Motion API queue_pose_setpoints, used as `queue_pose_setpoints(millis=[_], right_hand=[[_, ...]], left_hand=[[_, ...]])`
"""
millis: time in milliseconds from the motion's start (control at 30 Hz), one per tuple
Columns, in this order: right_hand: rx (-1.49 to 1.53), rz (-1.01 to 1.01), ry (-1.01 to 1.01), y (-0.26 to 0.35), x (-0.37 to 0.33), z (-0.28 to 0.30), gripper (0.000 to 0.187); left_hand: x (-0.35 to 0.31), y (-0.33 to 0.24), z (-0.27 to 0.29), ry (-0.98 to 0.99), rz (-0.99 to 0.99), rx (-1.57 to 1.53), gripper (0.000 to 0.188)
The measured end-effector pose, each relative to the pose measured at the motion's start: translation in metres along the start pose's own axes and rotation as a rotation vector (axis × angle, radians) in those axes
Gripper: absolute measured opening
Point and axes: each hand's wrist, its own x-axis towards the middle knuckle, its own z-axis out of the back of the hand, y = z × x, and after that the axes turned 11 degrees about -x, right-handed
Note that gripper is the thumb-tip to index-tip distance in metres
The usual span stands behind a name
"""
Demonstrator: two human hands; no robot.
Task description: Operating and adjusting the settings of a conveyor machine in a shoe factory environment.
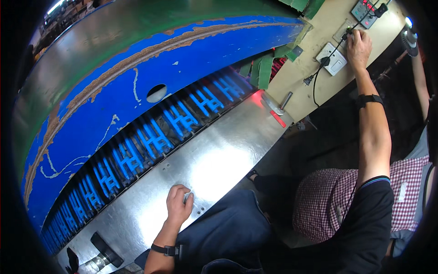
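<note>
My left hand (178, 204) rests curled over the shiny metal worktop (214, 150). A small greyish piece (187, 197) shows between its thumb and fingers; its kind is unclear. Stretched out to the far right, my right hand (359, 47) has its fingers closed at a black plug (349, 33) by the upper wall socket on the cream panel (299, 75). The fingers partly hide the plug. Just below sits a white double socket (331, 59) with another black plug (325, 61) in it. A loose plug (307, 81) hangs from a cable beside it.
A blue machine cover (182, 55) with worn edges spans the left, above a row of blue slotted parts (155, 137). A small control box (365, 13) sits at the top right. A metal lever (285, 101) stands at the worktop's far corner. A person in a checked apron (326, 196) is at right.
</note>
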Motion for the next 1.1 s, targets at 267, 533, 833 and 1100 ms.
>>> queue_pose_setpoints(millis=[267, 533, 833, 1100], right_hand=[[0.065, 0.005, -0.058, 0.0021, -0.0002, 0.0022, 0.022], [0.063, -0.021, -0.029, 0.0028, 0.0010, 0.0014, 0.024], [0.036, -0.013, -0.006, -0.0001, -0.0013, -0.0037, 0.025], [0.071, -0.001, -0.005, 0.0016, -0.0024, 0.0011, 0.027]], left_hand=[[0.0019, 0.0002, -0.0021, 0.021, 0.000, 0.004, 0.015], [0.0014, 0.0022, -0.0037, 0.018, 0.014, 0.006, 0.014], [0.0046, 0.0019, -0.0055, 0.010, -0.003, -0.003, 0.014], [0.0034, 0.0091, -0.0090, 0.014, -0.045, 0.020, 0.016]])
